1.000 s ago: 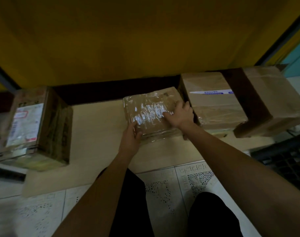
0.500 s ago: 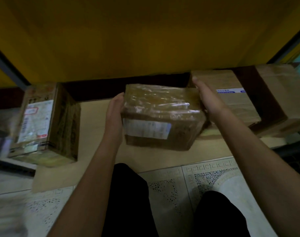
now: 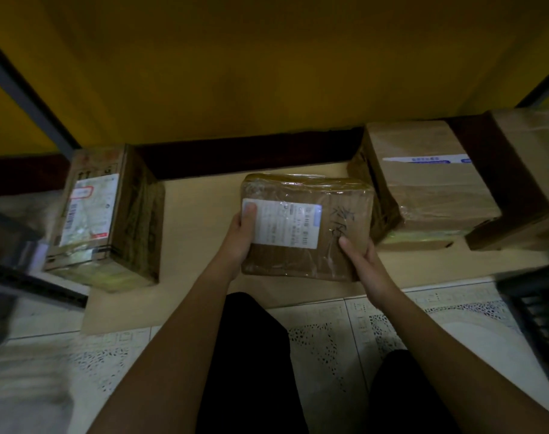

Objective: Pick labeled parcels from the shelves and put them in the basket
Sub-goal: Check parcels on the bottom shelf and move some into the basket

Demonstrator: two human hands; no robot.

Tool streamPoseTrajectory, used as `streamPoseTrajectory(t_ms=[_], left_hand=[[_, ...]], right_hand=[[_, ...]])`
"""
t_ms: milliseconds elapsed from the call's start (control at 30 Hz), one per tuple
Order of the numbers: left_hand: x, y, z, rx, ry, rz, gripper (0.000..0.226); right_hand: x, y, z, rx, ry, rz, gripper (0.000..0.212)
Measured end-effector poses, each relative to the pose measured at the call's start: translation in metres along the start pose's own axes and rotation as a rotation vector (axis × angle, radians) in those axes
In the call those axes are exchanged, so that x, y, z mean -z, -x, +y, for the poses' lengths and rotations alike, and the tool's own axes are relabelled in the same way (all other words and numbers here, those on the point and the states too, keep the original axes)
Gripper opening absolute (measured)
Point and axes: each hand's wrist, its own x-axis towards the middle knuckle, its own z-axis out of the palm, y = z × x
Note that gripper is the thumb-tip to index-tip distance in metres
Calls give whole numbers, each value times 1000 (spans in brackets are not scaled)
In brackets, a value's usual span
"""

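Over beige shelf (image 3: 201,220), parcel (image 3: 301,261) label-up, lengthwise left-right

One wide-angle view is given, taken from the person's head and aimed forward and steeply down. The left hand (image 3: 240,238) and right hand (image 3: 362,261) are caught close up near the centre of the frame. The shelf (image 3: 204,227) is framed just beyond the hands, the tiled floor (image 3: 323,339) below them.

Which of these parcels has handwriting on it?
The plastic-wrapped brown parcel in the middle, gripped by left hand and right hand: black handwriting beside its white label. The tall labelled box at left and taped box at right show none.
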Motion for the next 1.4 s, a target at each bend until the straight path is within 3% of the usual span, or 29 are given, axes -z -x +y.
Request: streamPoseTrajectory(t_ms=[133, 200, 267, 333, 400, 533, 667, 767, 867, 933, 1000, 1033, 1133, 1267, 1400], left_hand=[[-2, 4, 4, 46, 7, -12, 44], [-3, 5, 11, 101, -5, -6, 46], [-4, 7, 12, 218, -23, 42, 50], [-6, 15, 6, 432, -4, 25, 55], [-12, 30, -3, 573, -29, -46, 61], [-10, 16, -9, 214, -455, 235, 104], [1, 6, -10, 63, -685, 164, 101], [-9, 8, -19, 80, -471, 162, 94], [-24, 7, -23, 130, -182, 318, 103], [-26, 0, -16, 58, 24, 436, 106], [-25, -4, -4, 27, 230, 499, 97], [-25, -7, 2, -9, 194, 492, 92], [-34, -14, 8, -151, -367, 348, 80], [-43, -23, 3, -63, -822, 214, 63], [-37, -33, 6, 0, -998, 232, 55]], right_hand=[[-2, 11, 11, -128, 29, 17, 92], [-4, 9, 5, -196, -5, 50, 81], [-7, -1, -9, -146, -71, 147, 70], [-14, -11, -28, -31, -23, 231, 79], [-24, -15, -41, 103, 116, 208, 85], [-48, -4, -33, 120, 404, 83, 96], [-64, 15, -14, 168, 494, 148, 88], [-69, 18, -9, 155, 528, 161, 84], [-69, 14, -17, 134, 558, 89, 86], [-61, 7, -28, 89, 291, -53, 80], [-50, -1, -41, -59, -45, -224, 60], [-46, -5, -49, -106, -40, -300, 49], [-44, -11, -59, -49, 245, -351, 29], [-15, -21, -71, 249, 516, -104, 25], [50, -38, -90, 460, 791, 181, 33]])
